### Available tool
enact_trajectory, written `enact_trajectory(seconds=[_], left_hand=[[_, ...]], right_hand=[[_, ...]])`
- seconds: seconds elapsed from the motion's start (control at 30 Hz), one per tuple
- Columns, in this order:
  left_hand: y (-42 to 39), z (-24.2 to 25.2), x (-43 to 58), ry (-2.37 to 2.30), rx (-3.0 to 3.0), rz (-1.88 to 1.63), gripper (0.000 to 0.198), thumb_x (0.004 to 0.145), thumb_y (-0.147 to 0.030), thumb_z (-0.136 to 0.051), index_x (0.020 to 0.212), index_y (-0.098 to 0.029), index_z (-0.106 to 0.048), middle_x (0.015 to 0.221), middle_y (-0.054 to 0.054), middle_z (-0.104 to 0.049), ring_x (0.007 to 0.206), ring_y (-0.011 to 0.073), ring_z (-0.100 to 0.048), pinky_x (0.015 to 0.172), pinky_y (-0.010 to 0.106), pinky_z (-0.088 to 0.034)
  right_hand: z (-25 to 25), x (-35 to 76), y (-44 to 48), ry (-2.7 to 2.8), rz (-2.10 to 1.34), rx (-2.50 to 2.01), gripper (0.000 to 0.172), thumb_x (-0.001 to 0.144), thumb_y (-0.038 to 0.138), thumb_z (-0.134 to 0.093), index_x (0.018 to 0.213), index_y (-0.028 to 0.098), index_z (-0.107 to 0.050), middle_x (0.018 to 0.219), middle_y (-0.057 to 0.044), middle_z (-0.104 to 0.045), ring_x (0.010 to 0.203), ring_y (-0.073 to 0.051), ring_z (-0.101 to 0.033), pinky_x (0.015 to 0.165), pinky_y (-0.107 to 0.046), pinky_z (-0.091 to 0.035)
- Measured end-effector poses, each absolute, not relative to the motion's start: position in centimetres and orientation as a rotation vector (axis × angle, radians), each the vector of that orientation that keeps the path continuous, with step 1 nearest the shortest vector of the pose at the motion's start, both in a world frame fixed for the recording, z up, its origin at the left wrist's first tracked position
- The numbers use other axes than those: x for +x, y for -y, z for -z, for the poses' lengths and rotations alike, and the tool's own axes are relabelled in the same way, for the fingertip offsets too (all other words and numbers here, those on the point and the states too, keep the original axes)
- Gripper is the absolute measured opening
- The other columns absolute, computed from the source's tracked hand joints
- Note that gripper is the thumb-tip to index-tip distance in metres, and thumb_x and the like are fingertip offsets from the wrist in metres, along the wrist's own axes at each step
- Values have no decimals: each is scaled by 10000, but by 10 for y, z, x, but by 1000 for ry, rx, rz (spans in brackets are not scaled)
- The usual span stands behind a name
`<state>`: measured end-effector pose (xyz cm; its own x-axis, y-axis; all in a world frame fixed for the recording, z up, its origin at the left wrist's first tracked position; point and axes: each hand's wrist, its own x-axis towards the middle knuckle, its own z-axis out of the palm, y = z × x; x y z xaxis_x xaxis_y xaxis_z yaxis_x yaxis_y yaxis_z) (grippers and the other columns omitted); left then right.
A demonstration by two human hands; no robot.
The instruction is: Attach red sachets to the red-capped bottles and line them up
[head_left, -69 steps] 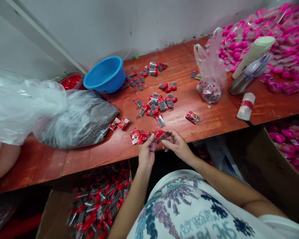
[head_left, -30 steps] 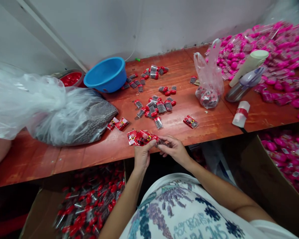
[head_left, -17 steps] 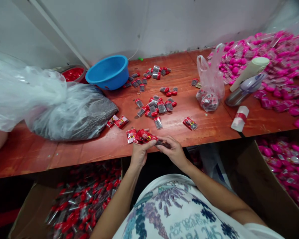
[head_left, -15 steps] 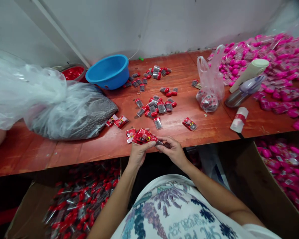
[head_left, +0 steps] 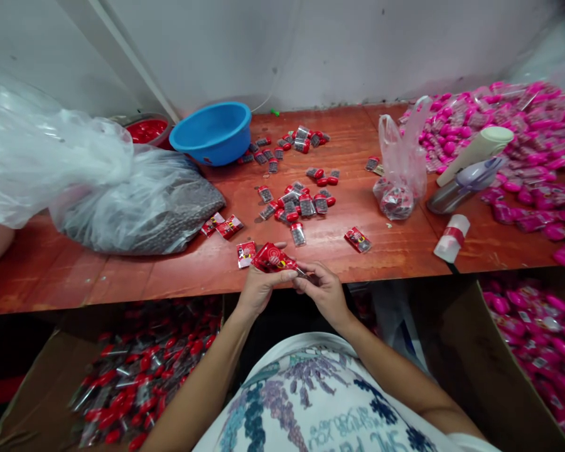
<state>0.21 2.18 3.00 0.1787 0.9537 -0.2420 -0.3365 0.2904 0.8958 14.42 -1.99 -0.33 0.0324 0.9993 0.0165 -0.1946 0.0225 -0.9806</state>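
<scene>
**Both hands closed on work at the front edge of the bench**

We find the left hand [head_left: 258,290] clamped, thumb over fingers, on a small bundle of red packets [head_left: 273,257]. It holds the bundle just over the front edge of the bench [head_left: 169,276], near the middle. The right hand [head_left: 324,292] meets it fingertip to fingertip and pinches a small dark-filled vial [head_left: 303,272] against the bundle's right end. Most of the vial is hidden by the thumbs, and we cannot tell whether it is inside a packet.

In our judgement the step in hand is bringing one vial and one packet together. Any further move calls for a steady pinch from both hands, as the pieces are small and held past the edge, above an open carton [head_left: 141,370] of red-capped vials.

Against the earliest frame, the vial's red cap showed plainly between the hands and is now covered. The hands have closed together and sit a little nearer the body. The loose vials [head_left: 296,204] mid-bench, the single packet [head_left: 358,239] towards the front edge and the blue bowl [head_left: 211,132] at the back edge lie as they did.
</scene>
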Motion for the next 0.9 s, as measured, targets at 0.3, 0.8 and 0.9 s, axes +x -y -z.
enact_trajectory(seconds=[0.3, 0.8, 0.9], left_hand=[[-24, -33, 9, -959, 780, -1218, 565, 526, -96, -832, 1054, -191, -654, 782, -4, -692, 710, 133, -645, 730, 251, -506], [-23, -40, 4, -960, 827, -1143, 649, 521, -118, -841, 1132, -198, -636, 792, 12, -705, 683, 145, -651, 695, 256, -512], [-23, -42, 8, -982, 818, -1164, 650, 502, -115, -850, 1115, -192, -648, 765, -1, -695, 677, 141, -649, 701, 251, -509]], right_hand=[[0, 148, 16, 1061, -1121, -1109, 234, 785, 297, -691, 1011, 237, -692, 920, -21, -609, 804, -139, -592, 743, -276, -513], [-9, 151, 19, 834, -1496, -998, 316, 739, 334, -723, 1027, 226, -650, 815, 12, -664, 633, -109, -646, 579, -234, -552], [-6, 151, 19, 947, -1382, -981, 407, 775, 321, -695, 1166, 287, -589, 951, 6, -604, 666, -94, -619, 596, -231, -547]])
